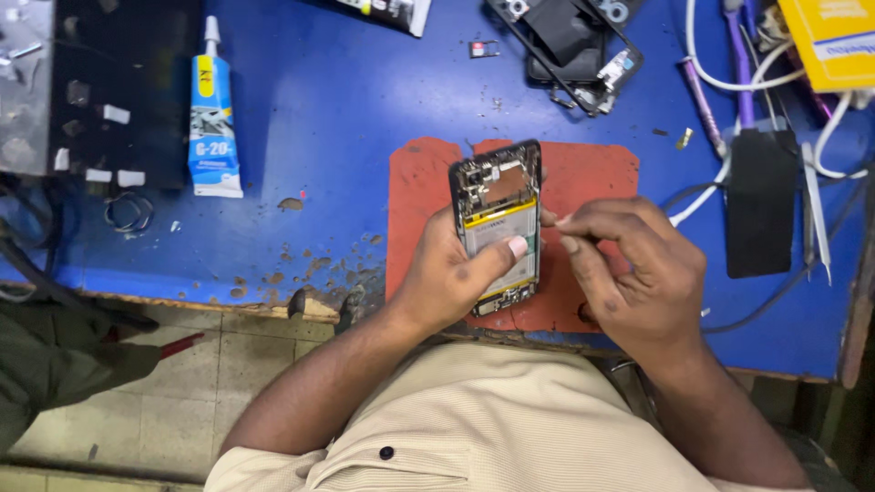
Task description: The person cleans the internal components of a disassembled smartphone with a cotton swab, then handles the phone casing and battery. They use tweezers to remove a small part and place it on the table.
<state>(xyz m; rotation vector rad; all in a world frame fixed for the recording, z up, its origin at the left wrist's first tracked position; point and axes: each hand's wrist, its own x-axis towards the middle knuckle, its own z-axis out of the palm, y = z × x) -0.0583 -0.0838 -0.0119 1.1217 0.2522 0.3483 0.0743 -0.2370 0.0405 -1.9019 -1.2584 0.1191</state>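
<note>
Left hand: the left hand [447, 278] is wrapped round an opened phone [497, 228], gripping it from the left edge, thumb laid across the lower middle of its exposed inside.
Phone: back cover off, yellow-edged battery and circuit parts showing; held upright over the red mat [592, 182], near the front edge of the bench.
Right hand: the right hand [629, 273] sits just right of the phone, fingers curled and pinched together, fingertips at the phone's right edge. Whether it pinches a small tool or part I cannot tell.
Bench: blue table [346, 109], paint chipped along the near edge.
Far left: a blue and white glue tube [212, 118] lying beside a black tray [128, 73].
Far middle: a second stripped phone frame [570, 46].
Right: a black rectangular slab [759, 200], tweezers [818, 210] beside it, white cables [720, 82] and a yellow box [834, 36] further back.
</note>
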